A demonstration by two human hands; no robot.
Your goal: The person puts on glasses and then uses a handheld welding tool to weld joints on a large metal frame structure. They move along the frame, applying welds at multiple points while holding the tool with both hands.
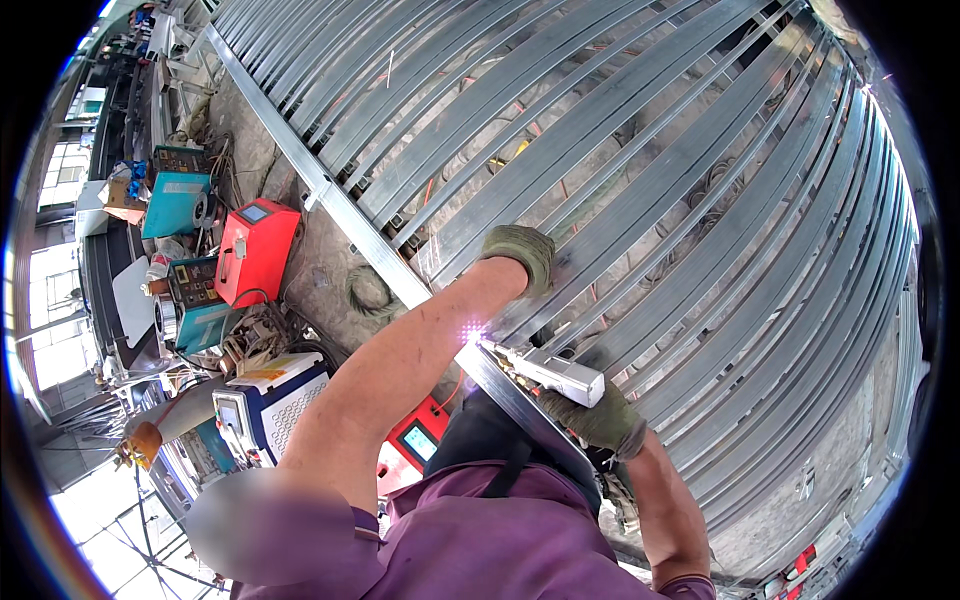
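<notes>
My right hand (597,422), in a grey-green work glove, is closed round a silver handheld welding gun (562,376). The gun's nozzle points left at a bright violet-white weld spark (474,334) on the long steel edge rail (372,243). My left hand (522,256), gloved alike, lies across the steel tubes (560,160) just beyond the spark. Its fingers curl down over a tube, and their tips are hidden. The tubes run side by side, with narrow gaps, from the rail toward the far right. My left forearm passes close above the rail, left of the spark.
To the left stand a red machine (258,250), teal machines (178,205) and a white-and-blue unit (268,410). Another red box with a lit screen (418,440) is near my waist. Coiled wire (370,290) lies on the concrete floor; cables show beneath the tubes.
</notes>
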